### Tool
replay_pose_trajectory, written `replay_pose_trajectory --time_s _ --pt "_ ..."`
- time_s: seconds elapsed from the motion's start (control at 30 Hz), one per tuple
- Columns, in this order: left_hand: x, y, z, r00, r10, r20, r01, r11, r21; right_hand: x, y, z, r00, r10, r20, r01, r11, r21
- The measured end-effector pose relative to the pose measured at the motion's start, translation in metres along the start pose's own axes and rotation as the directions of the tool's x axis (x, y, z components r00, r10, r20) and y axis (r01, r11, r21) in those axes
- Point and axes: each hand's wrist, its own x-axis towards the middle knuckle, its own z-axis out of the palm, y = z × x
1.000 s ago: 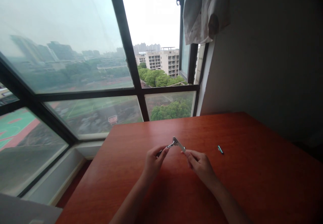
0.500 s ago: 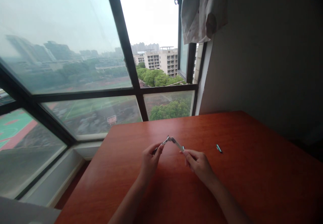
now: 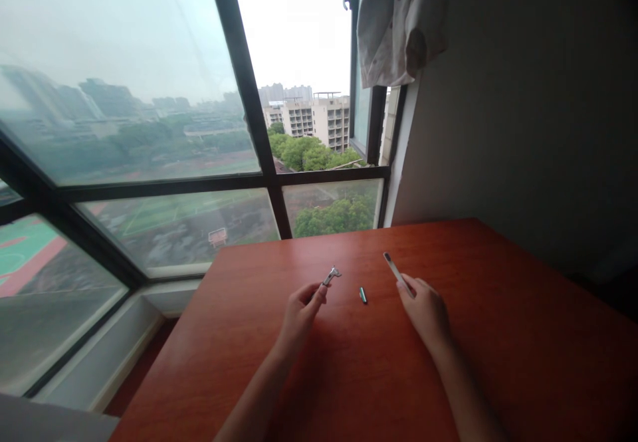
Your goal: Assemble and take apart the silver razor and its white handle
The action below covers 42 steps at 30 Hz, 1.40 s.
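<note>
My left hand (image 3: 302,312) pinches a short metal piece (image 3: 331,274) whose wider head points up and away from me. My right hand (image 3: 426,309) is closed on a thin flat metal strip (image 3: 393,267) that sticks out towards the window. The two parts are apart, with a hand's width between them. A small dark green piece (image 3: 363,295) lies on the red-brown table (image 3: 523,362) between my hands. Both hands hover low over the table's middle.
A large window with a dark frame (image 3: 272,179) runs behind and left of the table. A grey wall (image 3: 523,129) stands on the right. A white garment (image 3: 399,23) hangs at the top by the window's open sash.
The metal parts were joined between my hands; now they are separate. My right hand moved right with the strip. A small green piece now lies between my hands; the teal piece at right no longer shows.
</note>
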Motion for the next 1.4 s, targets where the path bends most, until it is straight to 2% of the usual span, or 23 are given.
replay_pose_trajectory --time_s 0.2,0.33,0.5,0.8,0.9,0.97,1.0,1.07,1.17,1.3,1.4 --pt "0.000 0.002 0.001 0.999 -0.035 0.010 0.035 0.998 -0.046 0.004 0.011 -0.007 0.986 0.150 0.069 -0.121 0.942 -0.314" --pt "-0.001 0.005 0.002 0.999 -0.045 0.016 0.046 0.998 -0.051 0.004 0.009 -0.009 0.969 0.220 0.113 -0.158 0.902 -0.402" --pt "-0.001 0.006 0.002 0.999 -0.033 0.003 0.033 0.998 -0.052 0.002 0.006 -0.009 0.959 0.266 0.102 -0.190 0.864 -0.467" --pt "0.001 0.005 0.000 0.999 -0.019 -0.029 0.018 0.999 -0.044 0.000 0.012 -0.010 0.987 0.152 0.056 -0.112 0.892 -0.439" --pt "0.001 0.005 0.000 0.999 -0.017 -0.030 0.016 0.999 -0.039 -0.001 0.011 -0.009 0.995 0.102 -0.004 -0.095 0.911 -0.401" --pt "0.001 0.004 0.001 0.999 -0.020 -0.026 0.019 0.999 -0.038 -0.001 0.005 -0.006 1.000 0.027 -0.008 -0.028 0.940 -0.339" --pt "0.001 0.003 0.001 1.000 -0.023 -0.021 0.022 0.999 -0.039 -0.002 0.001 -0.004 0.999 -0.026 0.025 0.032 0.955 -0.294" --pt "0.002 0.002 0.001 1.000 -0.030 -0.006 0.029 0.999 -0.036 -0.005 -0.011 0.000 0.968 -0.166 0.190 0.200 0.964 -0.175" --pt "0.003 -0.001 0.001 0.999 -0.035 0.015 0.035 0.999 -0.028 -0.007 -0.034 0.005 0.850 -0.325 0.414 0.382 0.922 -0.061" --pt "0.004 -0.004 0.000 0.999 -0.039 0.020 0.040 0.999 -0.027 0.001 -0.060 0.006 0.792 -0.293 0.536 0.446 0.876 -0.181" --pt "0.004 -0.003 0.000 0.999 -0.036 0.021 0.037 0.999 -0.026 0.011 -0.069 0.004 0.748 -0.269 0.607 0.478 0.853 -0.211"
